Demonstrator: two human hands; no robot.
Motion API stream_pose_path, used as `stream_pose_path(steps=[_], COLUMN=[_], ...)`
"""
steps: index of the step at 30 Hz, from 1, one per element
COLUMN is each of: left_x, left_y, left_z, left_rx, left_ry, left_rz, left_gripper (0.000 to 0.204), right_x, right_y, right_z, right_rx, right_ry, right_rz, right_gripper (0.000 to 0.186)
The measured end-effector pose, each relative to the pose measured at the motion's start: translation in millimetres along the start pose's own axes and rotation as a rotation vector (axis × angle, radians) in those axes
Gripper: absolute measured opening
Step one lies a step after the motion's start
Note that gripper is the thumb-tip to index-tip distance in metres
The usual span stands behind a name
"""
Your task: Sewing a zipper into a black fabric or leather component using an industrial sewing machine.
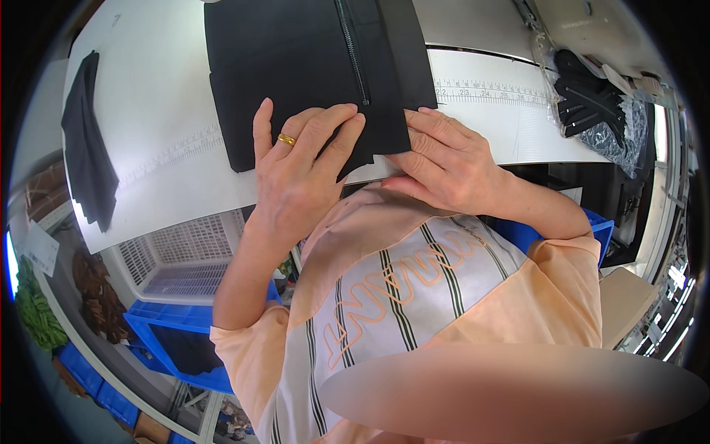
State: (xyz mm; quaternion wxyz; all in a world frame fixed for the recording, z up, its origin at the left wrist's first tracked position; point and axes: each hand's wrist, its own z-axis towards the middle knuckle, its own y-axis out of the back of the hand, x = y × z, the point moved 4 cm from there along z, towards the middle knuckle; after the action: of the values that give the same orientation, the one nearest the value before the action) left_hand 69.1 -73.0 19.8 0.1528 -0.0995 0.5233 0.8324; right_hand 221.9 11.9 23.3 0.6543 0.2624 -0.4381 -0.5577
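A black fabric piece (288, 66) with a metal zipper (353, 55) lies on the white table. My left hand (307, 148), with a gold ring, rests on its near part. Its fingers are stretched out, two of them just below the zipper's lower end, and the little finger stands apart. At the near right corner of the fabric, my right hand (451, 159) has its fingers curled over the edge. Its thumb lies lower, by the table's front edge, so the hand appears to pinch the cloth. The fabric's near edge is uneven between my hands.
Printed ruler scales (488, 92) run along the white table (163, 96). Black fabric strips (90, 140) lie at the left. Black zippers (592, 103) sit on clear plastic at the right. Below stand a white basket (185, 255) and a blue crate (159, 325).
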Motion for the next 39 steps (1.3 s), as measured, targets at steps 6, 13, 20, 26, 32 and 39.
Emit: stream_pose_path(steps=[6,13,20,26,32,39], left_x=[-1,-1,-2,30,53,52], left_y=[-1,6,6,21,-8,-9], left_z=[0,5,6,31,49,51], left_rx=[-0.044,0.061,0.144,0.332,0.039,0.033], left_ry=[-0.015,0.010,-0.067,0.009,-0.117,-0.066], left_rz=[-0.030,-0.020,0.015,-0.252,0.162,0.183], left_gripper=[0.031,0.051,0.056,0.063,0.045,0.041], right_x=[0,-6,-36,-35,-31,-34], right_y=[0,6,3,2,1,1], right_z=[0,-5,21,23,28,24], right_rx=[-0.012,0.028,0.065,0.109,0.128,0.128], right_ry=[0.001,0.014,0.047,0.059,0.095,0.059], right_rz=[-0.006,0.177,-0.005,-0.043,-0.058,-0.036], right_gripper=[0.029,0.027,0.042,0.042,0.040,0.040])
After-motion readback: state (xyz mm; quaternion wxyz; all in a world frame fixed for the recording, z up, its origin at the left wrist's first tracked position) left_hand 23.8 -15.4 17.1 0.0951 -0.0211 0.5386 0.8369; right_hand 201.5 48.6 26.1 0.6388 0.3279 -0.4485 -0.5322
